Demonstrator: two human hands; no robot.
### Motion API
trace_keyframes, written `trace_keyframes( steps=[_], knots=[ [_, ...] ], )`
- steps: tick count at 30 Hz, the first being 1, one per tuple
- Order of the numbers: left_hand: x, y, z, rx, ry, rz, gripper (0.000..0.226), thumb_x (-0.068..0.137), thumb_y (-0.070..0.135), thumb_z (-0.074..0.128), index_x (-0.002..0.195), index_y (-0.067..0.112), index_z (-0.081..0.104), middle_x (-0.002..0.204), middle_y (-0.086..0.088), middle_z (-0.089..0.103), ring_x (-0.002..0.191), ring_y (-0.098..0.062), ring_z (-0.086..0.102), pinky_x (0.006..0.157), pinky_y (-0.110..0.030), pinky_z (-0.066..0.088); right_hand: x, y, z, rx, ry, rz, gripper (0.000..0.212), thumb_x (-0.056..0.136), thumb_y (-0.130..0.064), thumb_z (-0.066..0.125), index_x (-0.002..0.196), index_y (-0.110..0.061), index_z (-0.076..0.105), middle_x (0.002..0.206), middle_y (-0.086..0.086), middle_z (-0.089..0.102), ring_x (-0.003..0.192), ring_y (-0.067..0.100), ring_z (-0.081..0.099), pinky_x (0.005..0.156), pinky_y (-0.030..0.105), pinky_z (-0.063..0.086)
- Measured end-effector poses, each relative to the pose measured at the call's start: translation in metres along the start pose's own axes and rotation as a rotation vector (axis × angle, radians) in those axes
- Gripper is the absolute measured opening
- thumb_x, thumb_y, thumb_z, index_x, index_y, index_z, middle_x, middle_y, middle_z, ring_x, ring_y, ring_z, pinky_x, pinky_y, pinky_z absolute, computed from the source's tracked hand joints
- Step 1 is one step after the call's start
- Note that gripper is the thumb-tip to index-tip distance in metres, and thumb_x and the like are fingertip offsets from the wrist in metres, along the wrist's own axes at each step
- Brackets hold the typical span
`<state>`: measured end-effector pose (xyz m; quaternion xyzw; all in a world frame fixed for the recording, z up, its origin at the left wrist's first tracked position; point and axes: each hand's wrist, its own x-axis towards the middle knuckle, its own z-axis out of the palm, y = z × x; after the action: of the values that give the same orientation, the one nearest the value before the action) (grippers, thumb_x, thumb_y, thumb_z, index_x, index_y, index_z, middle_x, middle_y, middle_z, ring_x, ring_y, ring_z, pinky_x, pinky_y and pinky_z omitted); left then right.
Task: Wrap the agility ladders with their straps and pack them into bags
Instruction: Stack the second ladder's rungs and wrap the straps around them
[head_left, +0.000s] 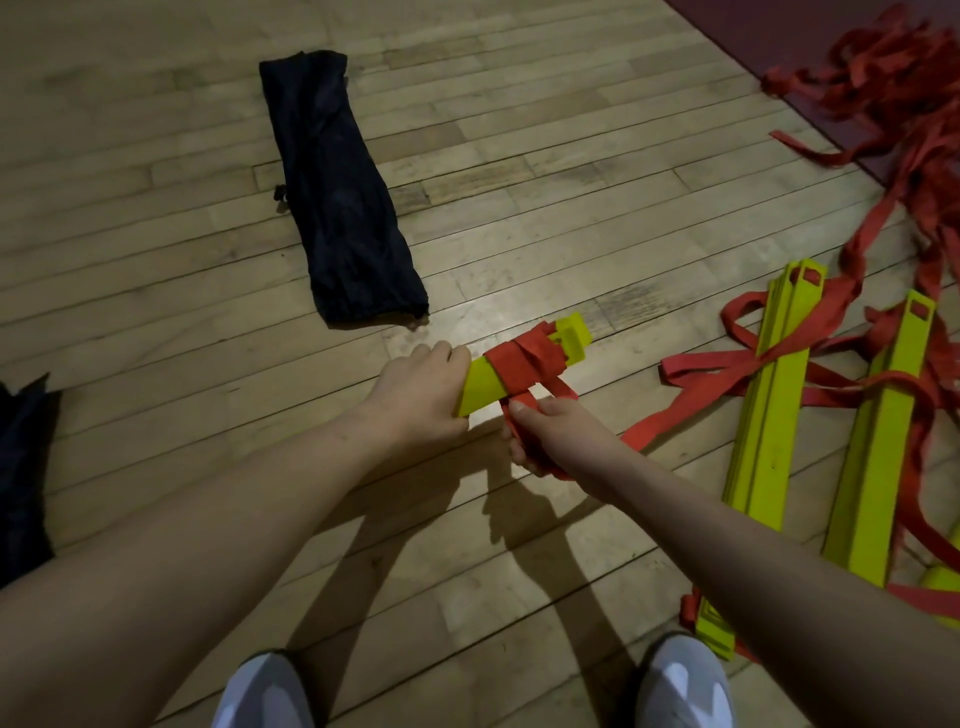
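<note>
Evidently the left hand (415, 389) clamps the yellow rung bundle (519, 369) steady while the right hand (540, 436), at five o'clock, probably tensions the pinched red strap (524, 358).

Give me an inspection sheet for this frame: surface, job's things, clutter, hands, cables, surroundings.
Surface: wooden plank floor, bare where visible.
Job's things: held yellow rung bundle partly wound with red strap; two unwrapped rung stacks on the floor at right; black bag lying flat ahead.
Clutter: tangled red strap pile at upper right.
Hands: left hand grips the bundle; right hand holds the strap in curled fingers.
Cables: nothing seen.
Surroundings: dark red mat at top right; dark fabric at left edge; grey shoes below.
</note>
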<state>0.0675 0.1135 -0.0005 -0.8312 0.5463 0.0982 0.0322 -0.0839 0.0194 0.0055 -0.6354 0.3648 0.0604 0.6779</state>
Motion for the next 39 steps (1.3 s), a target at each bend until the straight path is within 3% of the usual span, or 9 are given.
trace_keyframes(
  steps=[4, 11, 15, 20, 24, 27, 32, 36, 39],
  knots=[
    [0.004, 0.007, 0.008, 0.044, -0.047, -0.012, 0.061, 0.081, 0.042, 0.065, 0.127, 0.014, 0.036, 0.123, -0.007, 0.047, 0.111, -0.025, 0.048, 0.079, -0.034, 0.044, 0.004, 0.004, -0.002, 0.024, -0.019, 0.043, 0.034, 0.103, -0.021, 0.043, 0.075, -0.008, 0.057, 0.061, 0.006, 0.065, 0.052, 0.014, 0.056, 0.057, 0.025, 0.045],
    [0.019, 0.008, 0.013, 0.006, -0.104, -0.140, 0.068, 0.082, 0.042, 0.068, 0.131, 0.009, 0.034, 0.128, -0.011, 0.043, 0.117, -0.027, 0.046, 0.087, -0.037, 0.046, 0.013, -0.004, -0.006, -0.086, -0.107, 0.059, 0.029, 0.102, -0.019, 0.043, 0.079, -0.008, 0.057, 0.062, 0.006, 0.064, 0.053, 0.013, 0.056, 0.056, 0.023, 0.045],
    [0.021, 0.002, 0.019, -0.053, -0.079, -0.182, 0.060, 0.085, 0.043, 0.066, 0.125, 0.011, 0.034, 0.116, -0.010, 0.056, 0.101, -0.027, 0.059, 0.074, -0.036, 0.048, 0.016, -0.002, -0.009, -0.064, -0.101, 0.058, 0.021, 0.101, -0.016, 0.046, 0.083, -0.010, 0.055, 0.065, 0.004, 0.064, 0.055, 0.012, 0.057, 0.054, 0.022, 0.046],
    [0.032, -0.003, 0.022, -0.089, -0.099, -0.142, 0.063, 0.087, 0.058, 0.054, 0.123, 0.010, 0.032, 0.109, -0.009, 0.054, 0.095, -0.027, 0.060, 0.067, -0.034, 0.043, 0.031, -0.005, -0.014, 0.048, -0.079, 0.061, 0.016, 0.100, -0.012, 0.047, 0.087, -0.009, 0.055, 0.068, 0.006, 0.061, 0.057, 0.015, 0.056, 0.054, 0.023, 0.045],
    [0.032, -0.002, 0.028, -0.102, -0.165, -0.054, 0.057, 0.089, 0.045, 0.056, 0.127, 0.012, 0.030, 0.119, -0.009, 0.051, 0.099, -0.026, 0.058, 0.074, -0.036, 0.049, 0.043, -0.006, -0.018, 0.080, -0.036, 0.070, 0.013, 0.099, -0.008, 0.048, 0.087, -0.006, 0.054, 0.069, 0.008, 0.058, 0.055, 0.015, 0.054, 0.053, 0.021, 0.047],
    [0.034, -0.006, 0.032, -0.131, -0.073, -0.042, 0.052, 0.090, 0.039, 0.059, 0.127, 0.015, 0.032, 0.122, -0.007, 0.046, 0.103, -0.025, 0.055, 0.077, -0.036, 0.050, 0.047, 0.001, -0.019, 0.017, -0.080, 0.116, 0.014, 0.098, -0.009, 0.049, 0.087, -0.006, 0.056, 0.070, 0.008, 0.062, 0.057, 0.015, 0.057, 0.052, 0.020, 0.048],
    [0.045, -0.014, 0.043, -0.084, 0.035, -0.060, 0.053, 0.090, 0.030, 0.059, 0.134, 0.015, 0.035, 0.135, -0.011, 0.031, 0.124, -0.029, 0.035, 0.100, -0.040, 0.040, 0.053, 0.000, -0.027, -0.039, -0.230, 0.255, 0.014, 0.098, -0.006, 0.049, 0.087, -0.007, 0.058, 0.072, 0.009, 0.068, 0.061, 0.016, 0.063, 0.058, 0.024, 0.054],
    [0.056, -0.017, 0.052, -0.099, 0.022, -0.039, 0.051, 0.084, 0.014, 0.063, 0.128, 0.012, 0.036, 0.136, -0.014, 0.032, 0.118, -0.031, 0.041, 0.092, -0.038, 0.043, 0.055, 0.003, -0.033, -0.077, -0.304, 0.363, 0.007, 0.096, -0.010, 0.053, 0.095, -0.007, 0.060, 0.078, 0.007, 0.070, 0.068, 0.017, 0.066, 0.066, 0.031, 0.055],
    [0.056, -0.019, 0.056, -0.053, -0.019, -0.038, 0.055, 0.082, 0.017, 0.065, 0.128, 0.012, 0.036, 0.124, -0.012, 0.044, 0.109, -0.028, 0.047, 0.088, -0.037, 0.045, 0.053, 0.013, -0.030, -0.054, -0.323, 0.385, 0.004, 0.096, -0.011, 0.055, 0.098, -0.008, 0.056, 0.080, 0.007, 0.071, 0.069, 0.018, 0.067, 0.069, 0.034, 0.055]
  ],
)
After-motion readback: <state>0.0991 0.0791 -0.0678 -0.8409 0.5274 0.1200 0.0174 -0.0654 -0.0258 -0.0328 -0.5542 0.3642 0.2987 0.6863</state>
